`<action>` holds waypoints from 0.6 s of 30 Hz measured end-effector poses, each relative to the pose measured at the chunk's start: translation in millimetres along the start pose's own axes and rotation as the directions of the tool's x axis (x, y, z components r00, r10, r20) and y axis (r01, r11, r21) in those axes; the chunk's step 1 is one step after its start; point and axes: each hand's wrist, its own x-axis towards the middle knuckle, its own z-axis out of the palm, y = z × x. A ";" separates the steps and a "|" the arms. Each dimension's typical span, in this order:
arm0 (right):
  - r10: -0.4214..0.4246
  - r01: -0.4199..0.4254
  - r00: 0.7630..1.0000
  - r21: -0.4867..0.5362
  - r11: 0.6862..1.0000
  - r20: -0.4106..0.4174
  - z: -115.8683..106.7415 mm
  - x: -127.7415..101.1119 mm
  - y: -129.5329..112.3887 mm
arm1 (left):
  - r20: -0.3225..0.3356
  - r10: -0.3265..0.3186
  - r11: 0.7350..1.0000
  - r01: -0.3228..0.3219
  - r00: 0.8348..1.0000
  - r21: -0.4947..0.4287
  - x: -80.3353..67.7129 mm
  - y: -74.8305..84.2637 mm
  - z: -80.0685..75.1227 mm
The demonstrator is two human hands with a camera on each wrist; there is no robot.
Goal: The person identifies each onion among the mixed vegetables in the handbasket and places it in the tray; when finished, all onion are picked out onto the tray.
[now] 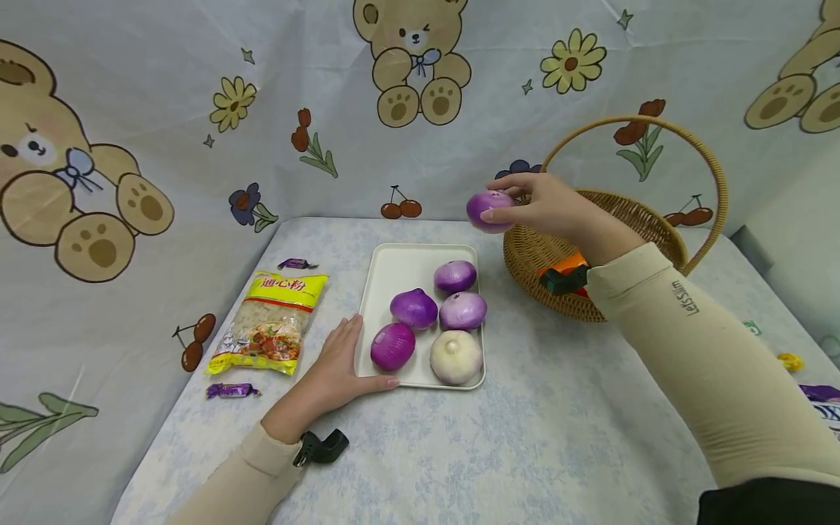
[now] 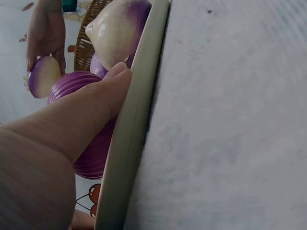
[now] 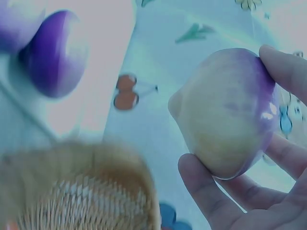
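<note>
Right hand (image 1: 547, 208), grip closed round a round purple-white onion (image 1: 488, 210), held it between woven wicker basket (image 1: 593, 240) and white rectangular tray (image 1: 394, 266); left hand (image 1: 337, 364) lay flat, steadying the tray's near-left edge; lowering onto bare tray seemed next

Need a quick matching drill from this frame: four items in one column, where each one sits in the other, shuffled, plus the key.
Column one:
1. onion in the right hand
2. pale onion
3. yellow noodle bag
4. left hand

Column two:
A. on the white tray, near right corner
B. flat on the table, left of the tray
C. held in the air beside the wicker basket
D. resting at the tray's near left edge

Pairs: 1-C, 2-A, 3-B, 4-D
</note>
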 end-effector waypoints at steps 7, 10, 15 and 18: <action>-0.059 0.060 0.997 -0.005 0.998 0.055 33.8 22.6 -13.5 | -0.001 0.003 1.000 -0.003 1.000 0.007 0.9 0.0 -0.8; -0.083 0.084 0.994 -0.008 0.996 0.075 51.4 35.4 -20.5 | 0.000 -0.005 1.000 0.005 1.000 0.008 0.3 -1.4 -1.3; -0.103 0.107 0.985 -0.022 0.994 0.135 80.5 54.9 -26.3 | 0.001 -0.010 1.000 0.010 1.000 0.001 1.1 -1.7 -1.0; -0.109 0.126 0.976 -0.077 0.989 0.190 95.2 64.0 -27.4 | 0.006 -0.012 1.000 0.012 1.000 0.004 1.4 -0.5 -1.2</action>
